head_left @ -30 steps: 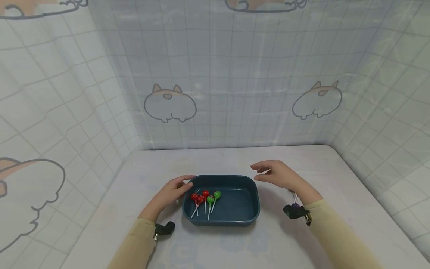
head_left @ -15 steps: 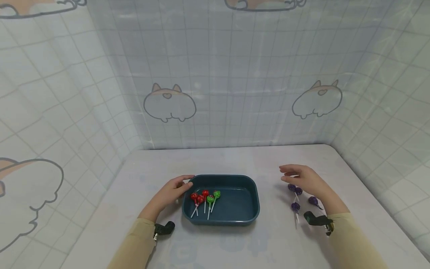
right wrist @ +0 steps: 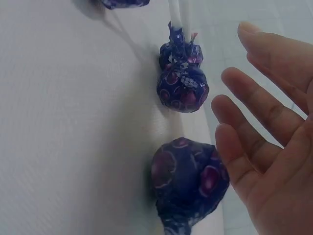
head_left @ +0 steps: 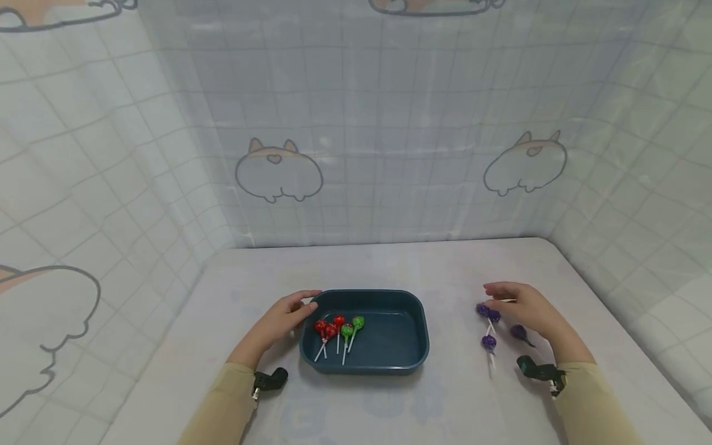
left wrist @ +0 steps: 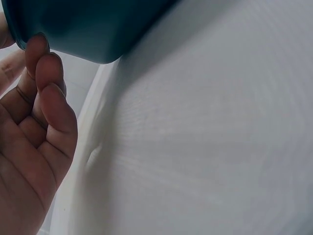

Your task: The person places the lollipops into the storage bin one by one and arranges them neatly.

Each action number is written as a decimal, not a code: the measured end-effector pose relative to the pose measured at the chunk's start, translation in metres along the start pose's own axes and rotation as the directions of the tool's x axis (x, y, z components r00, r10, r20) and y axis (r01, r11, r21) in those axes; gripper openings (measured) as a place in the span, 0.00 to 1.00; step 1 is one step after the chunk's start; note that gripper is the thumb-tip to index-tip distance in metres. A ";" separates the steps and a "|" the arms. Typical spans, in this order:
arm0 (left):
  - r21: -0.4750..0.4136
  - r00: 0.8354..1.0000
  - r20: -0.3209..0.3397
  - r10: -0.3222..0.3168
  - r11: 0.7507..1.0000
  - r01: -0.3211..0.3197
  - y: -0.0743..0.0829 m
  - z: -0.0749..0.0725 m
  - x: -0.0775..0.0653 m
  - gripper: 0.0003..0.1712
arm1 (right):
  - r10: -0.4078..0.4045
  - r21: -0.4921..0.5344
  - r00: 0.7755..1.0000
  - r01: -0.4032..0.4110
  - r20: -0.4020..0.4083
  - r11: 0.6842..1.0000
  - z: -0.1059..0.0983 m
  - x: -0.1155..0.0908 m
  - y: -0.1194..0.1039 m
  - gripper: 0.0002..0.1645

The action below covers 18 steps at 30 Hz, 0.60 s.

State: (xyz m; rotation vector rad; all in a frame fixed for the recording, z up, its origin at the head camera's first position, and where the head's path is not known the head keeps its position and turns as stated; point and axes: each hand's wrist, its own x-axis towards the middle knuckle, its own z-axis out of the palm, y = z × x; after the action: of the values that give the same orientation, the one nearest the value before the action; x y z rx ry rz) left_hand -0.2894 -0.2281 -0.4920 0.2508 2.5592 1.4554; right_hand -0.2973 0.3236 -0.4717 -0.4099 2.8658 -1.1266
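A dark teal rectangular tray (head_left: 389, 369) stands on the table, with red lollipops (head_left: 330, 331) and green lollipops (head_left: 347, 332) lying in its left part. My left hand (head_left: 280, 321) holds the tray's left rim, thumb over the edge; in the left wrist view the curled fingers (left wrist: 51, 78) meet the outer wall. To the right, my right hand (head_left: 525, 306) hovers over several purple lollipops with nothing in its grasp. One purple lollipop (right wrist: 183, 90) lies in front of its parted fingers, and another lollipop (right wrist: 190, 178) is nearer its palm side.
The white table (head_left: 389, 402) ends at a tiled-pattern curtain (head_left: 400, 204) at the back, and similar sheets rise on both sides. A dark wrist-camera mount (head_left: 271, 378) sits on the left wrist, and another mount (head_left: 539, 371) on the right.
My right hand has moved right from beside the tray to above the purple lollipops, which were largely hidden under the arm before. The left hand stays on the tray.
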 end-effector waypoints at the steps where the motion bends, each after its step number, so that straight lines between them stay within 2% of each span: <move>1: 0.000 1.000 -0.003 -0.005 1.000 0.005 0.000 0.000 0.000 0.25 | 0.004 0.001 1.000 -0.004 0.006 1.000 0.000 0.001 0.002 0.34; 8: -0.003 1.000 0.004 -0.004 1.000 0.004 0.000 -0.001 0.000 0.27 | 0.033 0.000 0.998 -0.033 0.045 0.999 0.005 0.005 0.004 0.34; 18: -0.025 1.000 0.016 -0.008 1.000 0.009 0.003 -0.003 -0.001 0.25 | -0.006 -0.018 0.997 0.008 0.076 1.000 0.009 0.008 0.004 0.31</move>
State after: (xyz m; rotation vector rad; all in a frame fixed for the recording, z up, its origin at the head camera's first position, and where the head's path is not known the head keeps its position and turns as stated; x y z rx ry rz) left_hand -0.2888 -0.2292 -0.4885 0.2469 2.5245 1.4752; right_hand -0.3046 0.3186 -0.4804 -0.4535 2.8139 -1.0623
